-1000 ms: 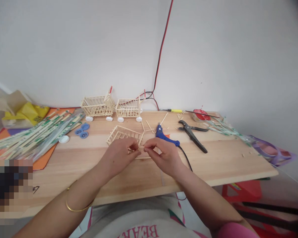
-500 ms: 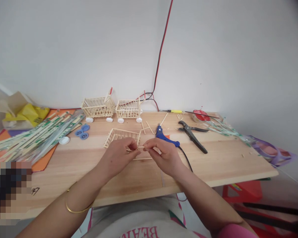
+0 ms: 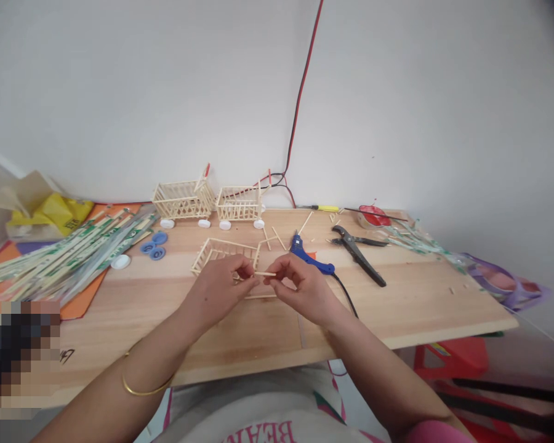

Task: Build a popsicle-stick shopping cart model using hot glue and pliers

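Note:
My left hand is closed in a pinch on one end of a short, thin wooden stick. Opposite it, my right hand pinches the stick's other end, and the fingertips nearly meet. Just behind my left hand lies a small basket frame of wooden sticks, partly hidden by that hand. Another stick runs low beneath my fingers. A blue glue gun rests on the table beyond my right hand, its black cord trailing toward me.
Two stick-built carts with white wheels stand along the wall. Bundled sticks in wrappers, blue bottle caps and a white cap lie left. Right are black cutters, a yellow-handled tool and a red bowl.
My right hand's fingertips have shifted slightly along the short stick, showing more of it. My left hand stays nearly in place.

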`<state>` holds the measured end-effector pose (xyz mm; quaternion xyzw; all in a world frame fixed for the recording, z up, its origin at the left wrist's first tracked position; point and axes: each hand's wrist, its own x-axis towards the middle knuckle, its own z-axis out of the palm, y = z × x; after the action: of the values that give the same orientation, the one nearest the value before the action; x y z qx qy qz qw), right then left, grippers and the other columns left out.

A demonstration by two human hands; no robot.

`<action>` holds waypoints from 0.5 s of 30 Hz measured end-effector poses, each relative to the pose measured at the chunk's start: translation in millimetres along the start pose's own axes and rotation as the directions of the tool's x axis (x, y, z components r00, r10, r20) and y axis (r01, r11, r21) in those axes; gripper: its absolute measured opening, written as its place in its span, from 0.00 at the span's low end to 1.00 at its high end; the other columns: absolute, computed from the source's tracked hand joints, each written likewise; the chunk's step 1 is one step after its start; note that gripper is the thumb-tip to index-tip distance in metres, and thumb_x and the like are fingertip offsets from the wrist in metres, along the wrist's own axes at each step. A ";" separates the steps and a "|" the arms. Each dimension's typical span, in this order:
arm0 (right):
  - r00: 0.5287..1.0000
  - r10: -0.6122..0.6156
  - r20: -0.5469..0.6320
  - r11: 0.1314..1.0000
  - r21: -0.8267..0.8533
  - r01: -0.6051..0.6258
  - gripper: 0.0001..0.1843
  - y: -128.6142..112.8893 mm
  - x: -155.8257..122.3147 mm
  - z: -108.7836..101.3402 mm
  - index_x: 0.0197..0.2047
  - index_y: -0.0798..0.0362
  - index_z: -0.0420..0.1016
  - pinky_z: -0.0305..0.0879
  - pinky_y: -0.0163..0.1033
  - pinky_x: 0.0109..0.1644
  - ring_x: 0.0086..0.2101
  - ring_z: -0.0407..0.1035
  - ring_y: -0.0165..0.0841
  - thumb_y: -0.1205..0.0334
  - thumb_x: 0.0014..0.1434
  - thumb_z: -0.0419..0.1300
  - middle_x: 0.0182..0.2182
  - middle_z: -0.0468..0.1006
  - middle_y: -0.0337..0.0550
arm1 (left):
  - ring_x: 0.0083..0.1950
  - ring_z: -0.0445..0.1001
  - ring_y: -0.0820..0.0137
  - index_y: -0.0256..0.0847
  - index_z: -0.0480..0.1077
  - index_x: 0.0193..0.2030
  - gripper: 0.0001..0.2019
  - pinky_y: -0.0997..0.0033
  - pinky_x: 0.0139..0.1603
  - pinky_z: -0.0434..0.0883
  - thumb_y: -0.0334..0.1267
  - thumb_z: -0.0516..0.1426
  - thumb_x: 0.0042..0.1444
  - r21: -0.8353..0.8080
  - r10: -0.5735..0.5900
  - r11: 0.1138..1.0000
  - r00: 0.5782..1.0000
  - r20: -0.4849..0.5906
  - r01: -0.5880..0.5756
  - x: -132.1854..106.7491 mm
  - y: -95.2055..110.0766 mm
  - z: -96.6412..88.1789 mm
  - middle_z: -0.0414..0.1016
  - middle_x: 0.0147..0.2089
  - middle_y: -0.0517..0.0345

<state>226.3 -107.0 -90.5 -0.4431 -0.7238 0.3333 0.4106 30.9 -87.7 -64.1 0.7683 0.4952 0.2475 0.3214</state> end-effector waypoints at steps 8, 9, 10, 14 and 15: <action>0.993 -0.107 -0.051 0.990 -0.101 0.102 0.03 -1.1 1.4 4.2 0.33 0.52 0.74 0.65 0.34 0.34 0.30 0.70 0.29 0.65 0.58 0.59 0.28 0.77 0.39 | 0.34 0.71 0.71 0.40 0.67 0.31 0.06 0.73 0.36 0.63 0.39 0.59 0.51 -0.019 0.005 1.000 1.000 0.004 -0.005 -1.4 -0.9 2.5 0.72 0.30 0.64; 0.988 -0.143 -0.062 0.984 -0.118 0.135 0.03 -0.5 1.3 4.2 0.33 0.51 0.74 0.65 0.34 0.34 0.30 0.70 0.29 0.64 0.58 0.59 0.28 0.77 0.39 | 0.34 0.70 0.71 0.40 0.67 0.31 0.06 0.73 0.35 0.63 0.39 0.59 0.52 -0.022 0.009 1.000 1.000 0.008 -0.009 -1.3 -0.2 3.1 0.72 0.30 0.65; 0.981 -0.178 -0.074 0.977 -0.134 0.168 0.03 0.3 1.3 4.4 0.33 0.51 0.74 0.65 0.34 0.34 0.30 0.70 0.29 0.63 0.58 0.60 0.28 0.77 0.39 | 0.33 0.70 0.71 0.40 0.67 0.31 0.06 0.73 0.35 0.63 0.40 0.59 0.52 -0.027 0.013 1.000 1.000 0.009 -0.013 -1.1 0.4 3.7 0.72 0.30 0.65; 0.941 -0.317 -0.122 0.938 -0.189 0.291 0.04 5.0 1.6 6.2 0.32 0.51 0.74 0.65 0.34 0.33 0.29 0.71 0.30 0.62 0.58 0.62 0.27 0.77 0.40 | 0.33 0.70 0.71 0.40 0.66 0.31 0.08 0.73 0.34 0.63 0.42 0.57 0.54 -0.046 0.019 0.999 1.000 0.003 -0.019 -0.5 2.0 5.7 0.72 0.29 0.64; 0.930 -0.342 -0.133 0.928 -0.205 0.312 0.04 6.0 1.8 6.7 0.32 0.52 0.73 0.65 0.35 0.33 0.29 0.70 0.30 0.62 0.57 0.62 0.26 0.76 0.40 | 0.33 0.70 0.71 0.40 0.66 0.31 0.08 0.73 0.34 0.63 0.42 0.57 0.54 -0.048 0.022 0.999 1.000 0.002 -0.022 -0.6 2.1 6.0 0.72 0.29 0.64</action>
<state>222.1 -103.9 -97.9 -0.3774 -0.7781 0.1552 0.4776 36.1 -90.3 -66.7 0.7660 0.4802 0.2622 0.3377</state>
